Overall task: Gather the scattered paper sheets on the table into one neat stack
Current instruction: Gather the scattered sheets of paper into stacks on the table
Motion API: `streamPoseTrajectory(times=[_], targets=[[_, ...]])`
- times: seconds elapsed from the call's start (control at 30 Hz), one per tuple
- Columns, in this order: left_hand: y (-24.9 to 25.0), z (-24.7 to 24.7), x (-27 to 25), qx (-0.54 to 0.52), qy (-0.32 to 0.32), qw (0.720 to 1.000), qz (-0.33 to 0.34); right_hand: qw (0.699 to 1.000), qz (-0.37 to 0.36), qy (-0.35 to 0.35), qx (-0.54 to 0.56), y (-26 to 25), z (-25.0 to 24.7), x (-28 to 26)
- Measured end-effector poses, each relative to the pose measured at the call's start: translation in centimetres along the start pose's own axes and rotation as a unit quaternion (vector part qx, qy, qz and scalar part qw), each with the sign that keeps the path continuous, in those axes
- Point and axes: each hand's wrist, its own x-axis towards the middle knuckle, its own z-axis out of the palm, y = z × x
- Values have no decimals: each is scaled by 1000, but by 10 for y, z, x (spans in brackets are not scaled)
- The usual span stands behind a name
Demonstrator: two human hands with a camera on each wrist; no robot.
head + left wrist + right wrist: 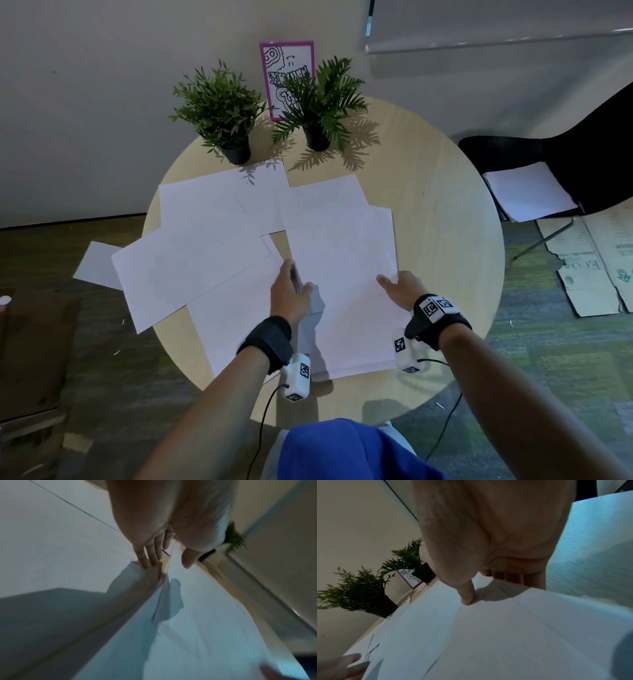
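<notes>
Round and pale, the wooden table [445, 205] stands against a light wall and carries the scattered paper sheets [212, 260], which overlap across its left half and middle, two of them jutting past the left edge. Nearest the front edge lies the top sheet [346, 260], set between both hands. The right hand [399, 289] pinches that sheet's right edge, thumb pressed on top and fingers [522, 578] tucked beneath, as the right wrist view shows. The left hand [289, 293] is relaxed and holds nothing, its straight fingers [150, 555] reaching down to the sheet's left edge while the thumb hovers above the paper. This looks like the early gathering step: one sheet is being squared between the hands while the others lie fanned at odd angles. Next, the far and left sheets probably need sliding toward the front and aligning under or over this one, taking care that the overhanging pieces do not slip off. Two potted plants [219, 109] and a pink-framed sign [287, 68] stand at the far edge; a black chair [582, 154] holding more paper sits beyond the right edge.
</notes>
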Motion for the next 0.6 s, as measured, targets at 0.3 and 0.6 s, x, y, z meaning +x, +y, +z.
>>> streamPoseTrajectory(times=[0.3,0.6], targets=[[34,-37,101,-85,28,996,-26,999,-29,17,-7,10,8,6],[42,-28,122,-96,102,990,-18,1000,-26,9,-1,13,8,13]])
